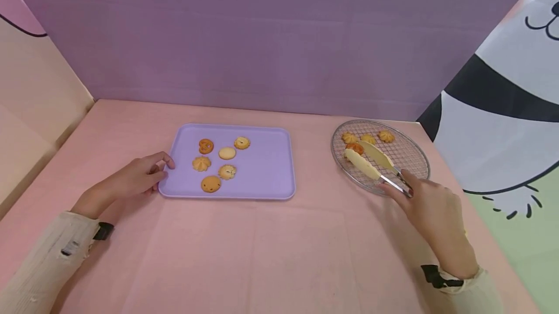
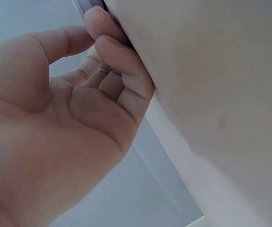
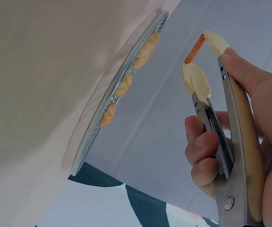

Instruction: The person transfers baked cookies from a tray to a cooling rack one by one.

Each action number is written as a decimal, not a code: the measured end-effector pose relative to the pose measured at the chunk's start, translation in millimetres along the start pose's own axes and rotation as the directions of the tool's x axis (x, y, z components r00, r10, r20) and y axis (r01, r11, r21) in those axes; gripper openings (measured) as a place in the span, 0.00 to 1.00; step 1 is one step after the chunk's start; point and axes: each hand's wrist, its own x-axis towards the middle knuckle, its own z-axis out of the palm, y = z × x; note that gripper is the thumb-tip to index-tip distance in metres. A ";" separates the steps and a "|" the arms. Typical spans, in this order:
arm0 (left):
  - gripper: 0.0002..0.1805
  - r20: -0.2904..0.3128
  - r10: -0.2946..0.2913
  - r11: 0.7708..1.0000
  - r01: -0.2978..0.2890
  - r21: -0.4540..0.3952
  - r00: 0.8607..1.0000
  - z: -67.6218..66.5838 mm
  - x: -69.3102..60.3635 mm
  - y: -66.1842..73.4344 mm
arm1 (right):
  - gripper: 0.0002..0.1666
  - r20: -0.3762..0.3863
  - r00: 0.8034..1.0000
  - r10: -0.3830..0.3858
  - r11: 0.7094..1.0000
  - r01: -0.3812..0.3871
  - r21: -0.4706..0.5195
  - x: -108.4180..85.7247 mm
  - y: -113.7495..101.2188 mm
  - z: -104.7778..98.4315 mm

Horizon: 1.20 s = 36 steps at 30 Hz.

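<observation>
My right hand [image 1: 436, 212] grips a pair of metal tongs [image 3: 237, 156] with cream-coloured tips. Between those tips is a reddish-brown pretzel cookie [image 3: 195, 48], seen edge-on in the right wrist view and raised off the round wire rack [image 1: 410, 158]. Several piped cookies [image 1: 386, 136] lie on that rack. At the left end of a lilac tray [image 1: 266, 168], my left hand [image 1: 137, 175] holds the rim with curled fingers and thumb; the left wrist view shows just a corner of the tray. On the tray lie several cookies, among them a pretzel cookie [image 1: 206, 146] and a round one with dark specks [image 1: 211, 184].
Pink cloth [image 1: 288, 256] covers the table under the tray and rack. A purple backdrop [image 1: 271, 42] rises behind the table's far edge. A panel with a black-and-white cartoon animal [image 1: 502, 105] stands at the right, close to the rack, and a beige panel [image 1: 35, 95] at the left.
</observation>
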 end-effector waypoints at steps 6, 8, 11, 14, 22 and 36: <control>0.11 -0.002 0.006 1.000 -0.006 -0.004 1.000 0.7 0.5 0.0 | 0.36 0.006 1.000 0.010 1.000 -0.010 -0.018 -1.5 12.0 1.8; 0.11 -0.004 0.005 1.000 -0.005 -0.003 1.000 0.8 0.2 -0.2 | 0.36 0.011 1.000 0.011 1.000 -0.011 -0.026 -2.1 15.1 2.1; 0.11 -0.005 0.003 1.000 -0.003 -0.003 1.000 1.1 0.1 -0.6 | 0.36 0.030 0.999 0.030 0.999 -0.029 -0.039 -2.4 19.3 1.9; 0.11 -0.007 0.002 1.000 -0.002 -0.005 1.000 1.3 0.2 -0.6 | 0.35 0.063 0.996 0.062 0.997 -0.059 -0.046 -2.7 22.2 1.4; 0.10 -0.010 0.016 1.000 -0.016 -0.008 1.000 1.3 0.2 -0.1 | 0.29 0.098 0.989 0.114 0.993 -0.112 -0.029 -4.3 28.5 3.8; 0.10 -0.010 0.014 1.000 -0.014 0.011 1.000 1.9 1.0 -0.2 | 0.31 0.151 0.979 0.140 0.989 -0.132 -0.059 -8.0 35.5 8.6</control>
